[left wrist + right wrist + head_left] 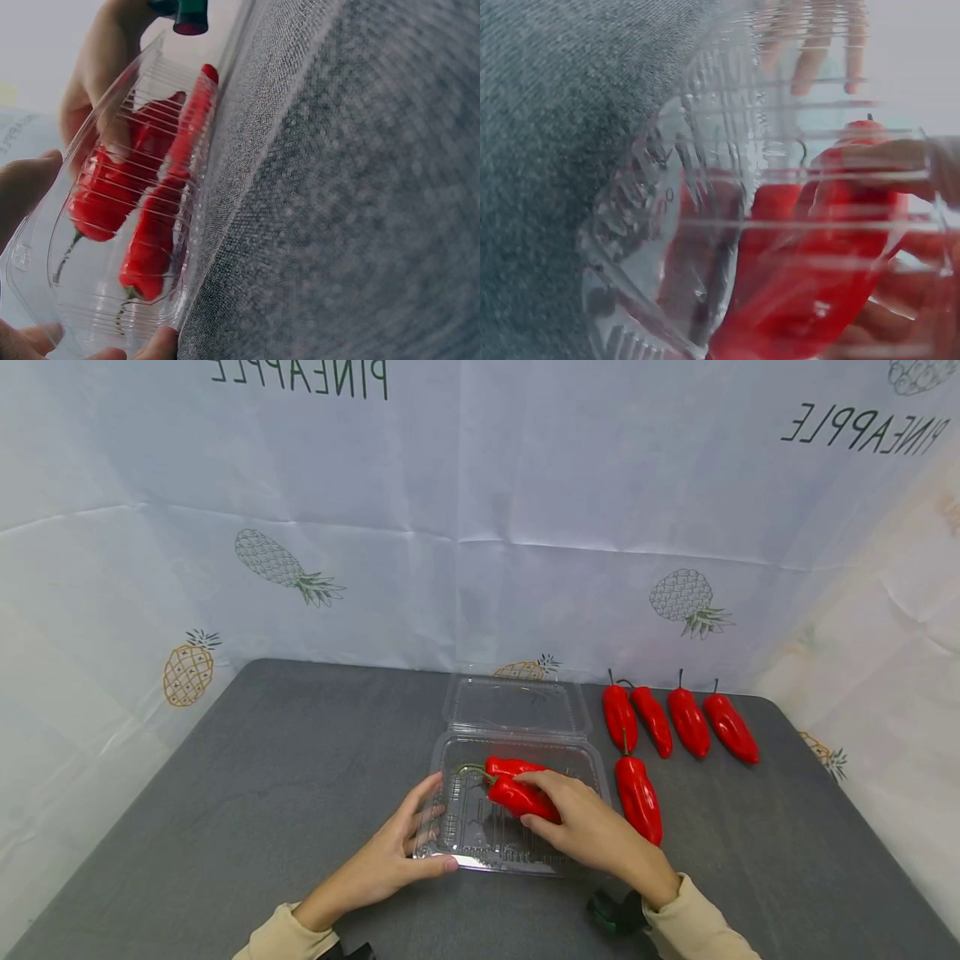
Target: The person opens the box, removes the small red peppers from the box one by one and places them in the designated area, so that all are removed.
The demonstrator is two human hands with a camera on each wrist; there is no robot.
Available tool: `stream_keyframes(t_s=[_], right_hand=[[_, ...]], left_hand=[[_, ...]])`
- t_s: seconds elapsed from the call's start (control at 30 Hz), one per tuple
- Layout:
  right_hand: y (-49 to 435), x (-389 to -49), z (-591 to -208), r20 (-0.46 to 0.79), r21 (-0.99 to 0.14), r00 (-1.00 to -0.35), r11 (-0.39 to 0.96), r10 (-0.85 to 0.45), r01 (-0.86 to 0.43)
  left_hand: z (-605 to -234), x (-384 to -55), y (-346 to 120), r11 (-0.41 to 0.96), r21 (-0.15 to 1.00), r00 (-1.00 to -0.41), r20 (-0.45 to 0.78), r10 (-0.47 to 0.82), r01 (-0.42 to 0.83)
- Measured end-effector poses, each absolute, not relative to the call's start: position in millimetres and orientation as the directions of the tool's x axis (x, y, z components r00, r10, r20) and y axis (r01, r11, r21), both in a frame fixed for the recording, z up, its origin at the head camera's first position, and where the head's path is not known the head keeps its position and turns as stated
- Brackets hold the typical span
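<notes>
A clear plastic clamshell container lies on the grey table with its lid folded back, away from me. My left hand holds the near left corner, thumb at the front rim and fingers along the left side. Inside the container my right hand grips a red pepper between thumb and fingers, its green stem pointing left. Behind it lies another red pepper, partly hidden in the head view. Through the clear wall, the left wrist view shows the lower pepper on the container's floor and the gripped one above it.
Several more red peppers lie in a row at the back right of the table. One more pepper lies close beside the container's right wall. A white cloth with pineapple prints hangs behind the table.
</notes>
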State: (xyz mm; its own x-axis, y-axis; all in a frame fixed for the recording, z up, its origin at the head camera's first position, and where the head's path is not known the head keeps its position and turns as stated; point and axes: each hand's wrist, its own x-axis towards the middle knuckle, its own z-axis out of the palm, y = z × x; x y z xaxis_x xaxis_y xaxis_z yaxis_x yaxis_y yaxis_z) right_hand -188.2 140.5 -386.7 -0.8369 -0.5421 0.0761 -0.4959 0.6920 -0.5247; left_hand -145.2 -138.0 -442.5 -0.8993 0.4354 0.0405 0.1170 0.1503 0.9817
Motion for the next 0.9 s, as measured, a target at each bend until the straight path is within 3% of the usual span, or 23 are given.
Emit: stream_keyframes(t_s=[0.9], right_hand=[[180, -186, -359, 0.122, -0.598, -0.895, 0.688, -0.429, -0.411]], left_hand=[[-442, -145, -138, 0.162, 0.978, -0.898, 0.045, 0.438, 0.128]])
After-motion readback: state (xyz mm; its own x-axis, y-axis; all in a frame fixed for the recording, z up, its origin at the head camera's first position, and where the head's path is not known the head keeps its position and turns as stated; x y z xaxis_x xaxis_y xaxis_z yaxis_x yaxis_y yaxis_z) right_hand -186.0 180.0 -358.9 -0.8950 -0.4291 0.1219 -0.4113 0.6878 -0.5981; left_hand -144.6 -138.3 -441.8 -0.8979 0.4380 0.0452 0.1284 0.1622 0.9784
